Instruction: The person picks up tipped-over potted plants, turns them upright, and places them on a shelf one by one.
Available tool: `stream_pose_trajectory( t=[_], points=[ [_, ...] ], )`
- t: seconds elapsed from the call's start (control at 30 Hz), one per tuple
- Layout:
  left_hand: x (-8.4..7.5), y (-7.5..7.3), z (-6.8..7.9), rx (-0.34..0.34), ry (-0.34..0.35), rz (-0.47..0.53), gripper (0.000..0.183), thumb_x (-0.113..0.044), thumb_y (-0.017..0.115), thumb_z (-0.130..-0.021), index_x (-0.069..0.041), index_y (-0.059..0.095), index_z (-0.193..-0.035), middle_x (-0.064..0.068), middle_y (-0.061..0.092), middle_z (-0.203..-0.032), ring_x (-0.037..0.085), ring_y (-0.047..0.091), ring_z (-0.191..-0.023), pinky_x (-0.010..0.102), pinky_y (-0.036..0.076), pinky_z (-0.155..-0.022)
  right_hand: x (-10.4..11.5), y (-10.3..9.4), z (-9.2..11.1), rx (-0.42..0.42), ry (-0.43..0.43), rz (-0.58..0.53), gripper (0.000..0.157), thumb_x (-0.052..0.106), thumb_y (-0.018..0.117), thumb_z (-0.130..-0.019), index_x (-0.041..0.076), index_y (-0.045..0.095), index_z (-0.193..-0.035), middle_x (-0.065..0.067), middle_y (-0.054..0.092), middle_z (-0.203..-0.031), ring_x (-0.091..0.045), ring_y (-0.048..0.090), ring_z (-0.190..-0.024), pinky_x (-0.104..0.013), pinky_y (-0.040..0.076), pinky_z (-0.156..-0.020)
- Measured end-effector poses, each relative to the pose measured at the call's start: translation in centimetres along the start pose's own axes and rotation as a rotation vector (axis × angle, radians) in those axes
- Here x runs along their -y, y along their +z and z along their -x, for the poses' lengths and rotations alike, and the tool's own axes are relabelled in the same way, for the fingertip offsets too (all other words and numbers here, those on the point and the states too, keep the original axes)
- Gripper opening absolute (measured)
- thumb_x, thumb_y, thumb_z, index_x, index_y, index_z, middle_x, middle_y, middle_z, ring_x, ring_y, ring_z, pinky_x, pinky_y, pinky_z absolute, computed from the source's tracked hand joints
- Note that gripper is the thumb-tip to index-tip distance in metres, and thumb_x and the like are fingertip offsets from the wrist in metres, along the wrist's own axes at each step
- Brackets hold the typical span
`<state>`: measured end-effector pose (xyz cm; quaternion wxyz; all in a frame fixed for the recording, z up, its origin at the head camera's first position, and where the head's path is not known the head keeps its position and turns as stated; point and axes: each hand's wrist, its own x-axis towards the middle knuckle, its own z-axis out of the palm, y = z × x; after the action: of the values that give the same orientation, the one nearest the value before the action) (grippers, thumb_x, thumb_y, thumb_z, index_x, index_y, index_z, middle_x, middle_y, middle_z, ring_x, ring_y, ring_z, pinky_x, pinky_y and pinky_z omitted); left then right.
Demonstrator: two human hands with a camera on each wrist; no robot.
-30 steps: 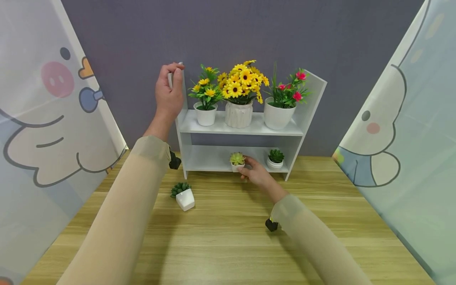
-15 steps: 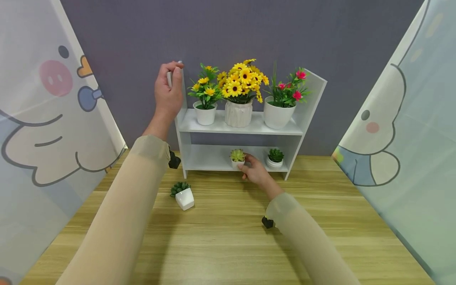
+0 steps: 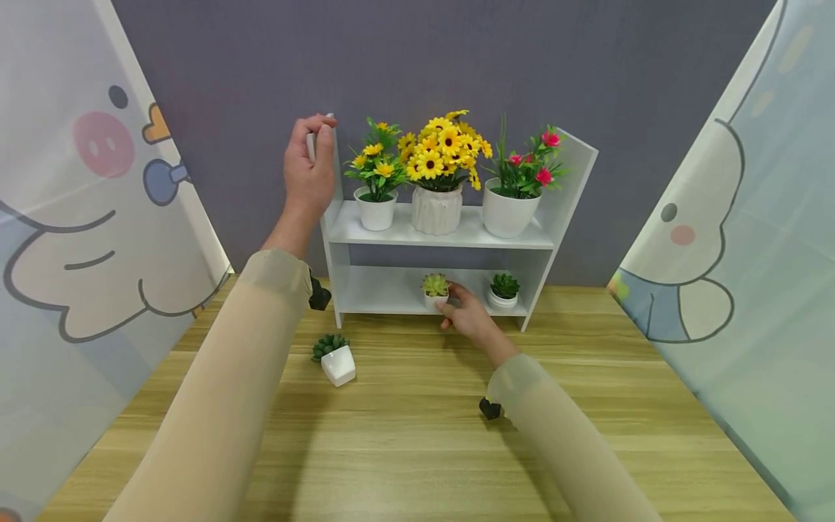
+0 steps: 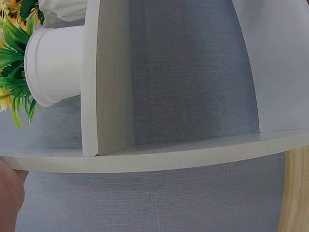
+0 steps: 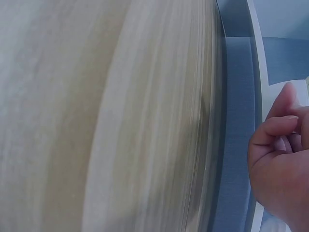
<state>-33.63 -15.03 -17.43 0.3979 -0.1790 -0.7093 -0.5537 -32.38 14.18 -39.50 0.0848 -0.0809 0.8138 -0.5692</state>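
In the head view, my left hand (image 3: 309, 163) grips the upper edge of the left side panel of a white two-tier shelf (image 3: 391, 235). Part of that hand shows at the lower left corner (image 4: 9, 195) of the left wrist view, against the panel. My right hand (image 3: 471, 319) pinches a small white pot with a pale green succulent (image 3: 435, 286) at the front of the lower tier. Thumb and curled fingers of this hand (image 5: 282, 159) appear in the right wrist view beside the pot's white wall (image 5: 292, 88). Right of it stands a dark green succulent in a round pot (image 3: 504, 291).
Along the upper tier stand potted yellow flowers (image 3: 376, 177), yellow daisies in a ribbed pot (image 3: 438, 210) and potted red flowers (image 3: 512, 210). A succulent in a square white pot (image 3: 338, 364) lies tipped on the wooden table (image 3: 404, 435), in front of the shelf's left side.
My right hand has shifted the pale succulent's pot slightly back on the lower tier, and the right forearm has moved a little left. The left hand keeps its grip on the panel.
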Motion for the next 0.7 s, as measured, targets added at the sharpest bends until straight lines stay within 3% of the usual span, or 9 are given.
stream_pose_trajectory(
  t=[0.33,0.57,0.7],
  points=[
    [-0.2,-0.1,0.2,-0.001,0.010,0.007,0.032,-0.018,0.046,-0.117,0.011,0.054,-0.129,0.019,0.061,-0.149,0.020,0.044,-0.160,0.024,0.031,-0.131,-0.4,0.1,0.2,-0.009,-0.026,0.011,0.074,0.020,0.064,-0.112,0.015,0.025,-0.175,-0.013,0.038,-0.174,-0.011,0.072,-0.081,-0.029,0.052,-0.067],
    [-0.2,-0.1,0.1,-0.003,0.013,0.006,0.030,-0.018,0.046,-0.117,0.009,0.055,-0.126,0.019,0.061,-0.150,0.022,0.044,-0.160,0.025,0.032,-0.131,-0.3,0.0,1.0,-0.007,-0.025,0.023,0.084,0.020,0.072,-0.107,0.012,0.024,-0.175,-0.013,0.039,-0.174,-0.018,0.075,-0.093,-0.034,0.056,-0.067],
    [-0.1,0.0,0.1,-0.002,0.012,0.013,0.028,-0.018,0.046,-0.117,0.008,0.055,-0.125,0.019,0.061,-0.149,0.023,0.044,-0.160,0.024,0.033,-0.130,-0.2,-0.1,1.8,-0.011,-0.016,0.035,0.087,0.020,0.077,-0.102,0.010,0.028,-0.173,-0.016,0.042,-0.172,-0.021,0.068,-0.078,-0.038,0.060,-0.069]
  ],
)
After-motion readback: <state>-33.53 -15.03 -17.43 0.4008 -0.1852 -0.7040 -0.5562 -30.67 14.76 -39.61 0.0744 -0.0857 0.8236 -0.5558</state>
